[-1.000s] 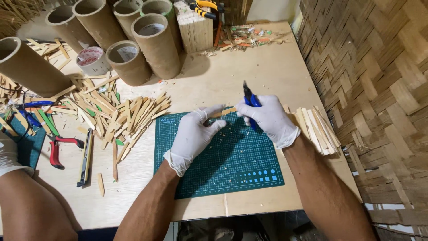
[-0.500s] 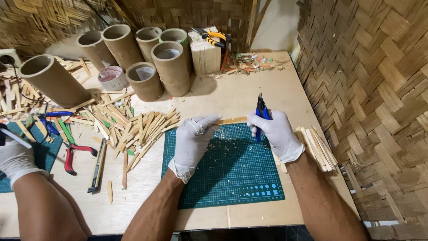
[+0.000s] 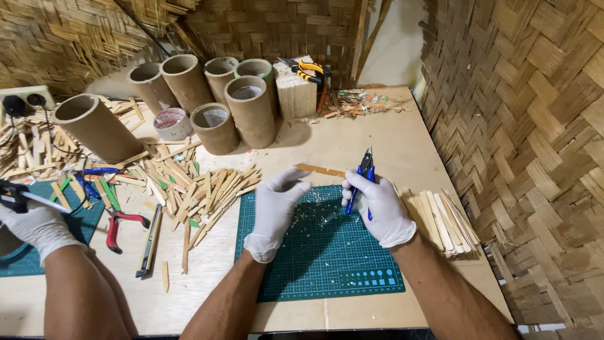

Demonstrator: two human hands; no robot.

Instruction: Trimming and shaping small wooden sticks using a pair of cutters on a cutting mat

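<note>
1. Gloved right hand (image 3: 377,211): closed on blue-handled cutters (image 3: 363,179), blades up.
2. Left hand (image 3: 275,211): fingers loosely pinch wooden strip (image 3: 319,170), held above green cutting mat (image 3: 321,245).
3. Mat lies on counter (image 3: 352,138).

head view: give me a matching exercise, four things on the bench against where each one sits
Things:
1. blue-handled cutters
2. thin wooden strip
3. neat stack of sticks
4. red-handled pliers

Places:
A. at the table's right edge, beside the green cutting mat
B. pinched in the left hand
C. gripped in the right hand
D. left of the loose stick pile

Pairs: 1-C, 2-B, 3-A, 4-D
</note>
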